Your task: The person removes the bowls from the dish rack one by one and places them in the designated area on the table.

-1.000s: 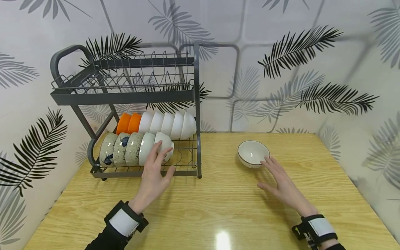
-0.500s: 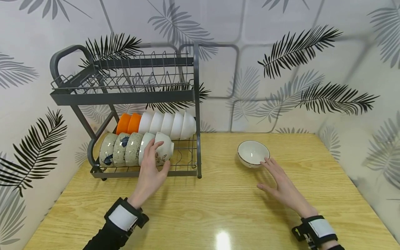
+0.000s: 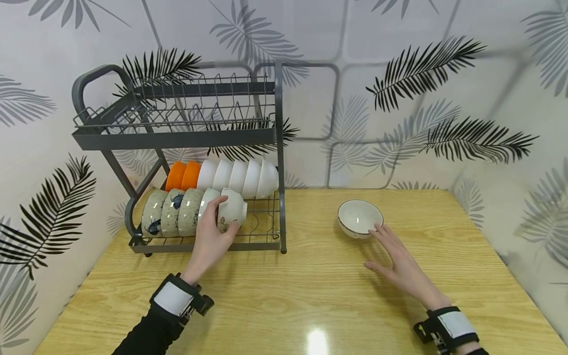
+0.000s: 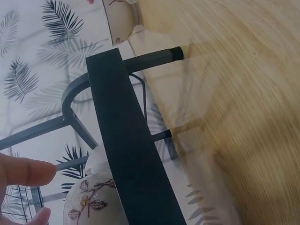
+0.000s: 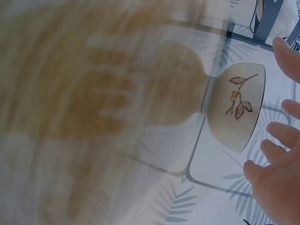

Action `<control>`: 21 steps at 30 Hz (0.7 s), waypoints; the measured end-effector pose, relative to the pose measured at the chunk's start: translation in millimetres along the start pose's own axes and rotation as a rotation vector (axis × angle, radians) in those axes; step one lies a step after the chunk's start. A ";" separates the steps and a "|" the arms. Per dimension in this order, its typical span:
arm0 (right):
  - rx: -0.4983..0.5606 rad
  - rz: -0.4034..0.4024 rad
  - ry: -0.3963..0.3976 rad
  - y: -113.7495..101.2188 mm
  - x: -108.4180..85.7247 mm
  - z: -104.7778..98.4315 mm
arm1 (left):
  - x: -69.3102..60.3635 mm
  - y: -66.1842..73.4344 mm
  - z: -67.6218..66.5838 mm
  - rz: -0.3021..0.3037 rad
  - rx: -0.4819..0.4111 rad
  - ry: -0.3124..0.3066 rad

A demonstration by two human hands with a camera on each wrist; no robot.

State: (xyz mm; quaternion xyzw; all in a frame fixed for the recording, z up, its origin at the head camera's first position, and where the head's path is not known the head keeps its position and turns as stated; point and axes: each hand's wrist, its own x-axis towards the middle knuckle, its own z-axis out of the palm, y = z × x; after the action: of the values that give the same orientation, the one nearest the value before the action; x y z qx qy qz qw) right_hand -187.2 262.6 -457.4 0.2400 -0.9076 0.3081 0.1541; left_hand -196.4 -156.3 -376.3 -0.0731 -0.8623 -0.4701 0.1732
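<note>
My left hand (image 3: 210, 241) is at the lower rack tier, beside the rightmost front bowl (image 3: 232, 212), white with a floral print. Its index fingertip lies at that bowl's upper rim and its thumb by the lower side, fingers spread apart; firm contact cannot be told. In the left wrist view two digits lie left of the printed bowl (image 4: 93, 201). A second white bowl (image 3: 359, 217) with a dark rim stands upright on the table. My right hand (image 3: 406, 271) is open, its fingertips at this bowl's near right rim; the right wrist view shows the bowl (image 5: 236, 105) beside spread fingers.
The dark two-tier rack (image 3: 177, 139) stands at the left, its lower tier holding speckled bowls (image 3: 190, 212) in front and orange (image 3: 175, 175) and white bowls (image 3: 237, 176) behind. A patterned wall (image 3: 399, 29) rises behind the wooden table (image 3: 310, 276).
My left hand has moved left and slightly down, its index finger now bent at the rim between the two rightmost front bowls. My right hand and the table bowl have barely moved.
</note>
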 end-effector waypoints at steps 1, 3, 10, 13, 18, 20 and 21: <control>0.000 -0.003 0.001 -0.1 0.3 0.0 | 1.1 0.3 -0.5 -0.005 0.000 -0.002; -0.001 -0.009 0.004 -0.4 0.8 -0.2 | 3.3 -0.1 -1.0 -0.018 0.003 -0.007; 0.005 -0.023 0.012 -2.4 1.5 -1.5 | 9.6 -1.8 -1.4 -0.036 0.024 0.022; 0.006 -0.025 0.011 -3.0 1.4 -1.9 | 10.8 -2.8 -1.3 -0.039 0.025 0.042; 0.003 -0.026 0.008 -3.3 1.9 -1.7 | 11.9 -4.3 -1.1 -0.039 0.001 0.049; 0.005 -0.020 0.006 -3.6 2.1 -1.8 | 12.7 -5.2 -1.5 -0.044 -0.020 0.048; 0.007 -0.016 0.006 -3.8 2.1 -2.0 | 13.3 -5.5 -2.0 -0.050 -0.041 0.047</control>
State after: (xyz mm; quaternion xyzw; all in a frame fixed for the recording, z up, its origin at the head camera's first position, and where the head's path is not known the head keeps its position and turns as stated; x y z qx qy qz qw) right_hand -186.7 260.5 -453.2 0.2467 -0.9042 0.3108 0.1582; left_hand -209.9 -161.5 -374.8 -0.0441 -0.8497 -0.4934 0.1804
